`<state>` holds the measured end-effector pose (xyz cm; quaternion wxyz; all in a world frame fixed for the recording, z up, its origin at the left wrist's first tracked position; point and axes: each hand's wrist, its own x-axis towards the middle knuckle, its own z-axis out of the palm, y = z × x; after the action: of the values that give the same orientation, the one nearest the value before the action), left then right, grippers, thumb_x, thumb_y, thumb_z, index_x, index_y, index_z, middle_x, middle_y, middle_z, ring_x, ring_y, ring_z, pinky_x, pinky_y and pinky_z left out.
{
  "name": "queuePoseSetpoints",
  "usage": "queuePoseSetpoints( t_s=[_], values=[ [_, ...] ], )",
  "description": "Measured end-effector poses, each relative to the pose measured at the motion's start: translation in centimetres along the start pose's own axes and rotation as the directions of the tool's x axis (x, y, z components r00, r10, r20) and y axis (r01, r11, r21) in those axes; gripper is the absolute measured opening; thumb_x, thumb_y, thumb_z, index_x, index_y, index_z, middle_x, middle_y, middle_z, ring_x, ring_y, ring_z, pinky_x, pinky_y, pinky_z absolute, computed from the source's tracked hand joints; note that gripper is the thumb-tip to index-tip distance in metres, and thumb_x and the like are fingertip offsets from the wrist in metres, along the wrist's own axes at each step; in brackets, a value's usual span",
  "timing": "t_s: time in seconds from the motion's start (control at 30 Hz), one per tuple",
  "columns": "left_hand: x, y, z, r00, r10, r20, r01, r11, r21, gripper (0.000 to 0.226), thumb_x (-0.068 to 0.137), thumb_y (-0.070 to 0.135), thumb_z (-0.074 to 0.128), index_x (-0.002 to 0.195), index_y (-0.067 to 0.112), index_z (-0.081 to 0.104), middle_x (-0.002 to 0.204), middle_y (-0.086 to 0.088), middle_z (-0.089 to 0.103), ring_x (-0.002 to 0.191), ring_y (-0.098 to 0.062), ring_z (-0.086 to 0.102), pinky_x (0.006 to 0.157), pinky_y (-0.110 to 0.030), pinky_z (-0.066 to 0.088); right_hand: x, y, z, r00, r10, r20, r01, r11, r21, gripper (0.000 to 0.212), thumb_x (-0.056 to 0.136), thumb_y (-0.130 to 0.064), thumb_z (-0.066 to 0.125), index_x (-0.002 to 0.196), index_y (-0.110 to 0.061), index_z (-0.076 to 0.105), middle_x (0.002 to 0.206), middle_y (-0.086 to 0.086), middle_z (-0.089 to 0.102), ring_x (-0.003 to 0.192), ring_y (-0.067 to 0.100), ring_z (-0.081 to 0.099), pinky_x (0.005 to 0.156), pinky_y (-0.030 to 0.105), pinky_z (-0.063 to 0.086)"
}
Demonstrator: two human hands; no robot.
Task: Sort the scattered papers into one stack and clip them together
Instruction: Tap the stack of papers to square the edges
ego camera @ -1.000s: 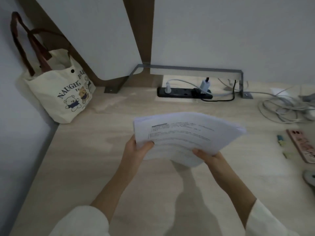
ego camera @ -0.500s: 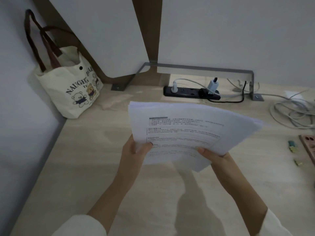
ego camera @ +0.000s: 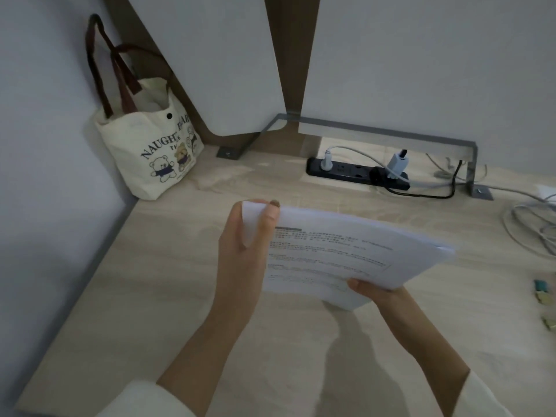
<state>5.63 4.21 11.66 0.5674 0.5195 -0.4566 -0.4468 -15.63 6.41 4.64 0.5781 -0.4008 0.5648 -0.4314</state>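
While the pale wood desk (ego camera: 186, 296) fills most of the view, the stack of papers (ego camera: 346, 254) is held up above it, roughly centre frame, printed side up, tilted w/ its far-right corner the high point. Left hand (ego camera: 240, 254) is clamped on the stack's left edge near the far-left corner: thumb over the top sheet, fingers curling round the far edge, one painted nail showing. Right hand (ego camera: 382, 293) pinches the near-right edge from below, thumb on top, so the sheets span between the two grips and hang clear of the desk. Edges aren't flush — a lower sheet pokes out below the right thumb, and the right corner shows several layers fanned. Vs half a sec ago: left hand has slid from the near-left corner up along the left edge toward the far corner; right hand stays approx where it was; stack looks tighter, less fanned. Back-left, a cream tote bag (ego camera: 150, 152) w/ bear print leans in the corner. Black power strip (ego camera: 358, 174) sits at the rear under a metal bracket (ego camera: 391, 138), plugs in. Grey cables (ego camera: 529, 224) coil far right. Small coloured clips (ego camera: 541, 291) lie at the right edge, well apart from the papers.
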Motion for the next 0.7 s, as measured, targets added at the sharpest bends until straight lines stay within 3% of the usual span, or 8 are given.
queuePoseSetpoints(
  t_s=[0.2,0.27,0.4,0.47,0.53,0.6,0.7],
  values=[
    [0.2,0.9,1.0,0.989,0.047,-0.141,-0.039,0.998,0.057,0.039,0.086,0.033,0.042,0.075,-0.005,0.044,0.064,-0.004,0.038,0.055,-0.008,0.036,0.046,-0.010,0.030,0.0,-0.4,-0.3,0.998,0.008,0.056,-0.008,1.000,-0.009,0.040,0.072,-0.008,0.066,0.109,-0.022,0.065,0.108,-0.004,0.072,0.100,0.012,0.066,0.080,0.023,0.056],
    [0.4,1.0,1.0,0.990,0.047,-0.134,-0.037,0.996,0.080,0.033,0.090,0.023,0.041,0.073,-0.004,0.047,0.065,-0.006,0.041,0.053,-0.005,0.037,0.045,-0.010,0.030,0.0,-0.5,-0.3,0.997,0.009,0.073,-0.009,1.000,-0.005,0.039,0.072,-0.008,0.066,0.109,-0.022,0.065,0.108,-0.004,0.072,0.100,0.011,0.066,0.080,0.021,0.056],
    [0.9,1.4,0.8,0.994,0.082,-0.072,-0.078,0.995,0.057,0.022,0.079,0.023,0.038,0.072,0.012,0.056,0.063,0.014,0.055,0.055,0.006,0.049,0.048,-0.004,0.035,0.0,-0.3,-0.3,0.997,0.035,0.069,-0.037,0.999,0.018,0.038,0.072,-0.011,0.066,0.107,-0.026,0.065,0.108,-0.006,0.072,0.100,0.011,0.066,0.084,0.028,0.053],
    [1.0,0.8,0.4,0.993,0.106,0.046,-0.108,0.993,0.047,0.018,0.079,0.037,0.045,0.084,0.023,0.054,0.075,0.020,0.059,0.066,0.009,0.054,0.056,-0.004,0.040,0.0,0.0,-0.4,0.998,0.042,0.050,-0.043,0.999,0.030,0.039,0.072,-0.012,0.066,0.109,-0.026,0.065,0.109,-0.004,0.071,0.101,0.013,0.065,0.089,0.034,0.050],
    [0.8,-1.2,-0.3,0.983,0.039,0.178,-0.049,0.997,0.054,0.033,0.072,0.044,0.056,0.099,0.027,0.050,0.088,0.018,0.060,0.080,0.006,0.060,0.065,-0.009,0.046,0.1,0.1,-0.4,0.999,0.037,0.037,-0.038,0.999,0.035,0.038,0.072,-0.014,0.066,0.108,-0.026,0.066,0.109,-0.004,0.071,0.101,0.014,0.066,0.090,0.037,0.049],
    [0.5,-3.1,-0.7,0.974,-0.050,0.221,0.041,0.998,0.041,0.040,0.070,0.033,0.066,0.107,0.027,0.051,0.095,0.018,0.066,0.090,0.004,0.063,0.071,-0.012,0.049,0.2,-0.1,-0.4,1.000,0.024,0.020,-0.025,0.999,0.032,0.032,0.072,-0.015,0.066,0.101,-0.029,0.069,0.106,-0.006,0.073,0.099,0.014,0.066,0.088,0.035,0.049],
    [0.3,-3.9,-0.6,0.985,-0.034,0.169,0.033,0.999,0.010,0.031,0.072,0.010,0.051,0.098,0.027,0.055,0.087,0.027,0.069,0.084,0.009,0.063,0.068,-0.007,0.047,0.4,-1.1,-0.6,1.000,-0.028,-0.002,0.028,0.999,0.042,0.027,0.077,-0.009,0.063,0.090,-0.030,0.074,0.101,-0.008,0.074,0.097,0.011,0.067,0.082,0.027,0.054]
  ],
)
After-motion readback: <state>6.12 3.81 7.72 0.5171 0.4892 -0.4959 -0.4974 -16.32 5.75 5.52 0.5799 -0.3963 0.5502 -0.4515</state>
